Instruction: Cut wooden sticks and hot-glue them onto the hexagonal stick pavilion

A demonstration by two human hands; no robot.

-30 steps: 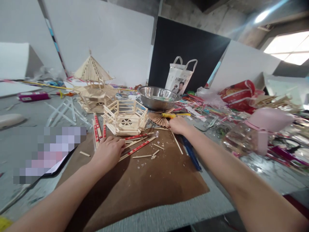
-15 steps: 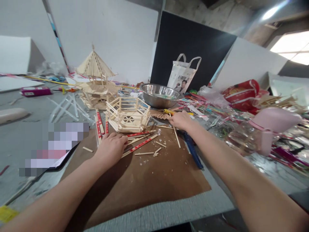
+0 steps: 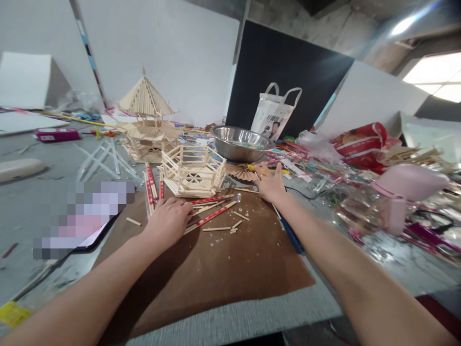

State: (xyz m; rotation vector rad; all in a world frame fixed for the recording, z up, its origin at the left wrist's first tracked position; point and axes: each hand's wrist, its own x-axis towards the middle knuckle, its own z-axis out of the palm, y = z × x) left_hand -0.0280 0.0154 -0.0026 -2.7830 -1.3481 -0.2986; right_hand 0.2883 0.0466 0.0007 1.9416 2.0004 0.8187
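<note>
My left hand lies over wooden sticks on brown paper, its fingers spread low across them. Among these are sticks with red printed wrappers. Farther right, my right hand is open with fingers apart, above a slim yellow tool and a pleated brown paper piece. Under its wrist, a thin stick shows partly, beside blue-handled pliers that my forearm partly covers. Between the hands stands a hexagonal stick frame with railings. Short cut pieces lie in front.
A stick pavilion model with a pointed roof stands behind the frame. At the back are a steel bowl and a white bag. A pink-lidded jug stands right; a phone lies left.
My right hand has let go of the thin stick and spread its fingers over the yellow tool. The stick lies partly under my wrist. My left hand stays on the sticks.
</note>
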